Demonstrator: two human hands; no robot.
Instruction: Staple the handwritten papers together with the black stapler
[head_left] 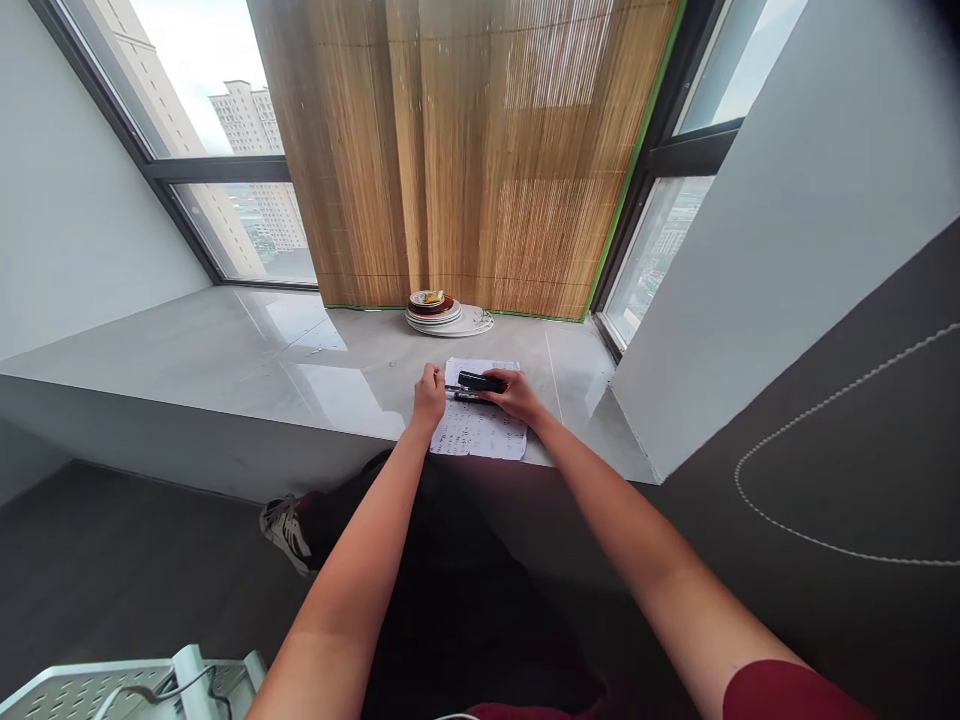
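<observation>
A black stapler (480,382) with its upper and lower parts spread apart is held just over the sheets of paper on the sill. My right hand (516,394) grips it from the right, fingers and thumb around its end. My left hand (430,394) is closed in a pinch at the stapler's left end, where a thin silvery part runs between the two hands. What the left fingers hold is too small to make out. Beneath both hands lies white paper (480,437) covered with rows of handwriting, close to the sill's front edge.
A stack of plates (435,318) on a larger oval plate stands behind the paper, against the bamboo blind (465,180). The tiled sill (217,345) stretches left. A beaded cord (795,405) hangs at right; a white perforated stand (97,685) is low at left.
</observation>
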